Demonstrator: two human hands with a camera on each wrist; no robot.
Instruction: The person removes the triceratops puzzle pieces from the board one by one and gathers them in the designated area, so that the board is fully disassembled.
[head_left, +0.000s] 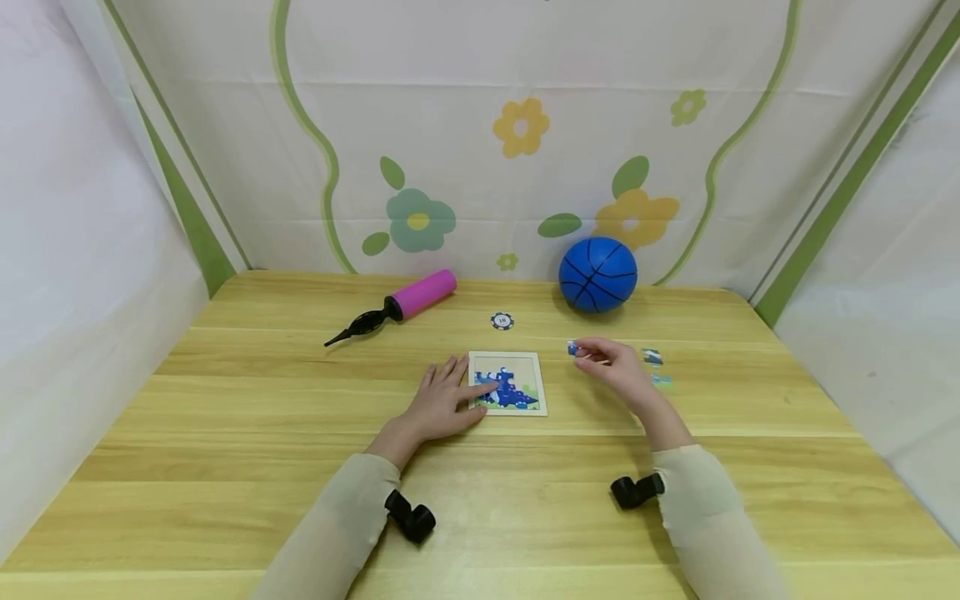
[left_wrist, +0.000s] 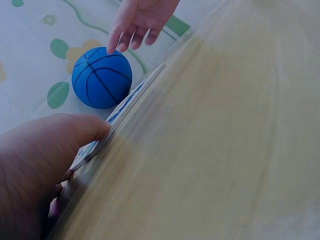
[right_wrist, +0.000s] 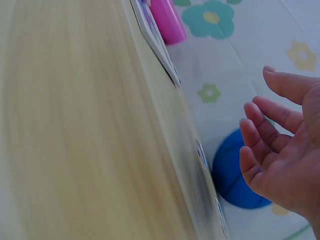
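My left hand (head_left: 442, 404) lies spread over the left side of a small light-framed jigsaw puzzle (head_left: 542, 400), one finger touching its blue dinosaur picture. In the left wrist view, the thumb (left_wrist: 82, 129) rests along the frame's edge. Right of the puzzle, my right hand (head_left: 615, 371) holds a small blue-and-white puzzle piece (head_left: 572, 347) at its fingertips above the table. That piece cannot be made out in the right wrist view, where the fingers (right_wrist: 260, 135) look loosely bent. Two loose puzzle pieces, one dark (head_left: 652, 357) and one green-blue (head_left: 662, 382), lie beside the right hand.
A blue basketball (head_left: 597, 275) stands at the table's back right. Toward the back left lies a pink hand pump (head_left: 423, 295) with a black nozzle. Behind the puzzle is a round poker chip (head_left: 502, 321). Flower-printed cloth (head_left: 465, 150) borders the wooden table (head_left: 225, 417).
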